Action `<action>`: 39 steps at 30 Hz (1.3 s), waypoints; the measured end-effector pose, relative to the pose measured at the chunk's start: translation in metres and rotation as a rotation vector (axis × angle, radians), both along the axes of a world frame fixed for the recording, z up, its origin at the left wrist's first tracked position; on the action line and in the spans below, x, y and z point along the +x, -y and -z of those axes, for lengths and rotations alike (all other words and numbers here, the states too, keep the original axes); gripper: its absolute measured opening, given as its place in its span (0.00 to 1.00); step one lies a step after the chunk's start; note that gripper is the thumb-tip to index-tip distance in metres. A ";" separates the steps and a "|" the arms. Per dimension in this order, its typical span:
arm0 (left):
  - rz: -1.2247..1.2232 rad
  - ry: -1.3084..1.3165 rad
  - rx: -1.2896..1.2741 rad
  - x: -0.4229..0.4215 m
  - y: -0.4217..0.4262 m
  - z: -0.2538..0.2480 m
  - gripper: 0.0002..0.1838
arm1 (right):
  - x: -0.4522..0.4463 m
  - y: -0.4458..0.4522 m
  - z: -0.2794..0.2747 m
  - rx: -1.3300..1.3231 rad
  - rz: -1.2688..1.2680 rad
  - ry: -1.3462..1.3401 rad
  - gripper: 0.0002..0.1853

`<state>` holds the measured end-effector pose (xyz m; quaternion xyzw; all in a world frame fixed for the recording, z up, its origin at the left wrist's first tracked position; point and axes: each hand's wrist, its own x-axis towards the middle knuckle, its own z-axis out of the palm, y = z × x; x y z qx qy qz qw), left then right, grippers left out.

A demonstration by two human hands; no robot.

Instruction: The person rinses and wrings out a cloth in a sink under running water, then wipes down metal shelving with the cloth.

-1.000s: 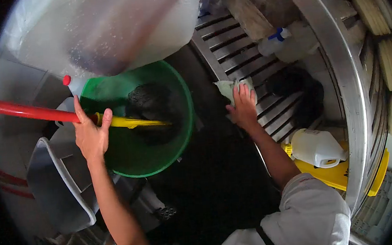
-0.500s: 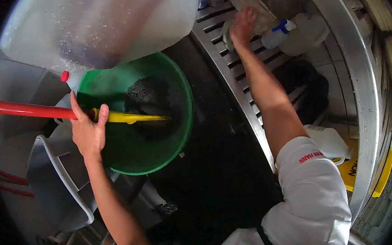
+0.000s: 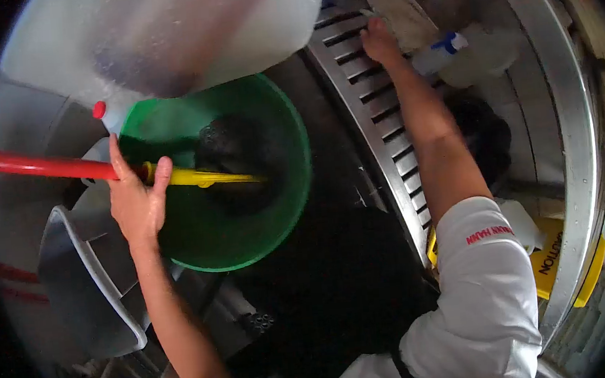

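My left hand [image 3: 136, 202] is at a long pole [image 3: 52, 163], red with a yellow end, its index finger and thumb pointing up on either side of it. The other fingers are hidden. The yellow end reaches into a green round tub [image 3: 301, 189], where a dark wet mass [image 3: 224, 142] lies. My right hand [image 3: 380, 41] is stretched over a slatted metal rack [image 3: 390, 127], fingers curled closed. A small pale thing shows at its fingertips, too blurred to name. Beside that wrist stands a clear bottle with a blue top [image 3: 441, 54].
A large translucent plastic bag [image 3: 233, 31] hangs over the tub's far edge. A red-capped jug [image 3: 103, 114] stands behind the tub, and a grey bin [image 3: 83, 291] is at left. A curved metal rail [image 3: 575, 132], a white jug [image 3: 518, 225] and a yellow caution sign [image 3: 553, 258] are at right.
My right hand has gone from spread fingers to curled fingers on the rack. A round pale thing that lay under it no longer shows there. My left hand stays at the pole.
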<state>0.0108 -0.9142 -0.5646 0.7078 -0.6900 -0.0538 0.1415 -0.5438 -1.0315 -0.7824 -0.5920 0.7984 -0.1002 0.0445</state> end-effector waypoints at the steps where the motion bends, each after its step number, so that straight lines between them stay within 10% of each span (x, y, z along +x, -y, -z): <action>1: -0.014 -0.004 0.017 -0.002 0.000 -0.003 0.54 | -0.011 0.020 0.008 0.012 0.059 0.038 0.26; 2: -0.022 -0.015 0.043 -0.004 -0.003 -0.004 0.54 | 0.046 -0.010 -0.068 0.194 0.029 0.039 0.24; 4: -0.017 -0.002 0.031 -0.004 -0.003 -0.003 0.54 | 0.075 -0.034 -0.013 -0.132 -0.065 0.604 0.24; 9: 0.006 -0.032 0.017 0.000 0.000 -0.005 0.54 | 0.094 -0.077 -0.011 -0.387 -0.605 0.018 0.19; 12: 0.003 -0.038 0.007 -0.001 -0.002 0.000 0.54 | 0.018 0.001 -0.008 0.127 -0.109 0.337 0.24; 14: -0.008 -0.033 0.015 -0.004 -0.002 -0.002 0.53 | 0.009 0.013 -0.019 0.118 -0.224 -0.360 0.30; 16: -0.009 -0.016 0.005 -0.005 -0.002 -0.001 0.53 | 0.086 -0.017 -0.052 0.026 0.183 0.374 0.22; 19: -0.007 -0.025 0.011 -0.003 -0.001 -0.002 0.54 | 0.145 -0.073 -0.009 -0.409 -0.227 0.183 0.23; 39: 0.014 -0.008 0.026 -0.003 -0.001 0.002 0.49 | 0.151 -0.070 -0.005 -0.422 -0.106 0.345 0.15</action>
